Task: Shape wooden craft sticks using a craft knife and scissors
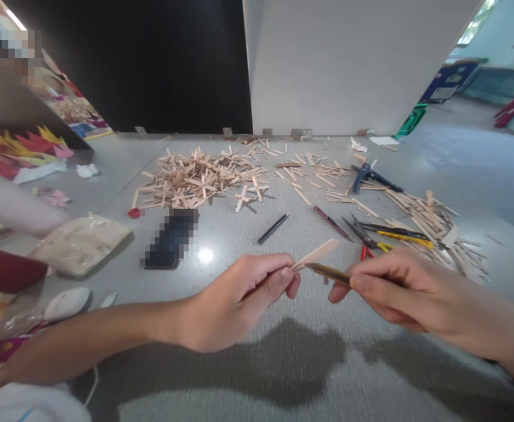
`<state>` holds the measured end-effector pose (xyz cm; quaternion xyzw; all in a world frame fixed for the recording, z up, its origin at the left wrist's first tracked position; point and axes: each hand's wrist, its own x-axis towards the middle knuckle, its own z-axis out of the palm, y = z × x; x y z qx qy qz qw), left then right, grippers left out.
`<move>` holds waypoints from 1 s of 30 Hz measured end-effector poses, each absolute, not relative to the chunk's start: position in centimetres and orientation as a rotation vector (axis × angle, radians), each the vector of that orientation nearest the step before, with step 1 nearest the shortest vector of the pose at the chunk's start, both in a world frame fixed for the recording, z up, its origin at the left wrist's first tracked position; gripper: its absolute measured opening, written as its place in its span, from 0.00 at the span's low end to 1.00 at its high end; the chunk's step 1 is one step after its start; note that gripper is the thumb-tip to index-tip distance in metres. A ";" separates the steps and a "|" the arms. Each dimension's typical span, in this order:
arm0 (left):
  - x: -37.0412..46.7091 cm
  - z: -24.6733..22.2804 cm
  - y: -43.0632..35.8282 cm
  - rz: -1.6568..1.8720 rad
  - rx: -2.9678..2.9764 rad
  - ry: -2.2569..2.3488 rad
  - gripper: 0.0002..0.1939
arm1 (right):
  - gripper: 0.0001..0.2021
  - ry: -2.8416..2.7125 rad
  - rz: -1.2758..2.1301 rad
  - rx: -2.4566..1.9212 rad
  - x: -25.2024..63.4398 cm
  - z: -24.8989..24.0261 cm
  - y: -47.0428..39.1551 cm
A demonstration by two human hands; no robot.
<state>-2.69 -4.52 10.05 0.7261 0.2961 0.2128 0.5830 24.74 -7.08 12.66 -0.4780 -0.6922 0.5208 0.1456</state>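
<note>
My left hand (248, 296) is closed, with thumb and fingers pinching a flat pale wooden craft stick (322, 252) whose free end points up and right. A second, shorter sliver of wood shows beside it at the fingertips. My right hand (415, 290) grips a slim dark-and-gold pointed tool (329, 273); its exact kind is unclear. The tool's tip meets the wood, or nearly so, close to my left fingertips. Both hands are above the grey table (221, 375). Beyond them lie a black pen (273, 228) and a dark red slim pen-like tool (332, 223).
A heap of craft sticks (204, 176) lies at the back, with more sticks (432, 225) at right. Blue-handled cutters (364, 176) and yellow-handled pliers (373, 241) are near the right pile. A phone (169, 240), plastic packet (83, 243) and white mouse (67, 303) are at left. Upright panels (353, 64) stand behind.
</note>
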 end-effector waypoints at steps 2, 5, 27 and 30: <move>-2.6 9.7 -4.6 0.505 1.572 0.648 0.22 | 0.33 -2.004 1.418 -1.393 24.2 12.9 -7.3; -2.6 9.4 -4.6 0.541 1.456 0.588 0.22 | 0.29 -2.059 1.175 -1.388 23.5 13.1 -7.9; -1.9 6.5 -5.0 0.883 2.164 0.741 0.09 | 0.29 -1.906 1.341 -1.451 22.4 12.6 -8.9; -1.8 6.5 -5.1 0.890 2.098 0.776 0.09 | 0.26 -1.906 1.371 -1.407 21.8 11.9 -9.0</move>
